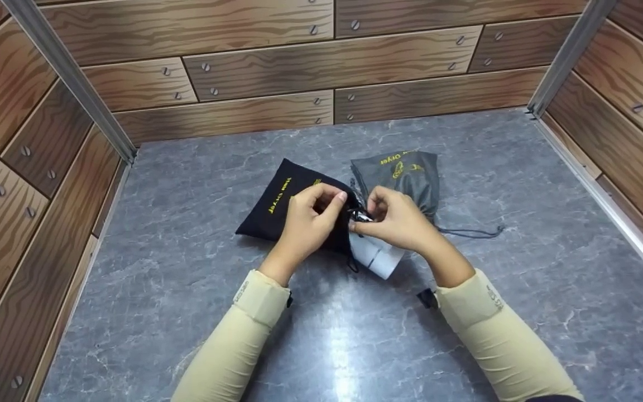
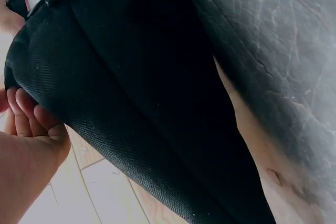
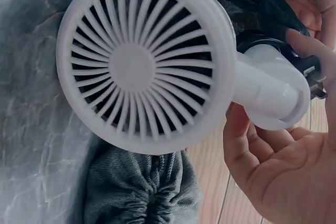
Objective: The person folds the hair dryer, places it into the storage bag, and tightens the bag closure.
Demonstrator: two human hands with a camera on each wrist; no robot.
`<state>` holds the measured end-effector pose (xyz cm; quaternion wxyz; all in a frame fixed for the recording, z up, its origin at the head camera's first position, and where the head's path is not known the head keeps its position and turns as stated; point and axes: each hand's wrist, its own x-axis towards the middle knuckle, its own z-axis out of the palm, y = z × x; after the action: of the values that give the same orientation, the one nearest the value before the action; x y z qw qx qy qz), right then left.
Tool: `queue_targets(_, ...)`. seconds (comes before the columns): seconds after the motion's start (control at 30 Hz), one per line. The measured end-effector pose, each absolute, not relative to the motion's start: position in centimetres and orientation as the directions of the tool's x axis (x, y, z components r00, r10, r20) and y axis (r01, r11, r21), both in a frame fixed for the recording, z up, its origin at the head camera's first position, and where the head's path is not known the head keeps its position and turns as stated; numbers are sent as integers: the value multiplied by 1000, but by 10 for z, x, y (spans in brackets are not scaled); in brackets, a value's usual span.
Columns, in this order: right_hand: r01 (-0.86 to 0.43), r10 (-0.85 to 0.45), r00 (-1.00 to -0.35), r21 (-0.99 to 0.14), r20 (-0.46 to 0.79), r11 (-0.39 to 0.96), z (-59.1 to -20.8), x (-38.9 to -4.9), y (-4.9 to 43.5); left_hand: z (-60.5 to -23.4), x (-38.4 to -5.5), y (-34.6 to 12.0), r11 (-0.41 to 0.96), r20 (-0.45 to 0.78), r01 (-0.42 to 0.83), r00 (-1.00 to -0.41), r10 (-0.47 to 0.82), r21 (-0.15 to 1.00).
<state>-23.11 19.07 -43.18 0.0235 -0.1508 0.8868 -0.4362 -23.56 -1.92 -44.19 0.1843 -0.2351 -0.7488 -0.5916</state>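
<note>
A black drawstring pouch with yellow lettering lies on the grey surface. My left hand pinches its mouth edge; in the left wrist view its curled fingers meet the black cloth. At the pouch's mouth is a white hair dryer, partly covered by my right hand. The right wrist view shows its round grille and the white handle between my right thumb and fingers. A black plug and dark cord sit against the handle, near that palm.
Behind my right hand lies a grey drawstring pouch with yellow print, its cord trailing right. The marbled grey table is bounded by wood-patterned walls with metal corner posts.
</note>
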Motion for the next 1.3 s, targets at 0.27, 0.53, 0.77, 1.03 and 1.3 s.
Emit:
queue_targets(0.27, -281, -347, -933, -786, 91, 550, -434, -229, 201, -443, -239, -25, 213, 540, 556, -831, 132, 803)
queue_targets(0.53, -278, -341, -936, -775, 87, 567, -438, -223, 220, -443, -239, -26, 231, 534, 548, -836, 123, 804)
queue_targets(0.77, -282, -393, -919, -763, 40, 582, -436, -222, 225, -442, -240, -28, 234, 540, 553, -833, 121, 800)
queue_targets(1.03, -291, -405, -913, -790, 60, 539, -436, -221, 225, -445, -237, -27, 220, 538, 551, -834, 120, 805)
queue_targets(1.3, -329, -362, -918, -823, 163, 464, -442, -223, 223, -450, -235, -25, 213, 510, 532, -847, 151, 820)
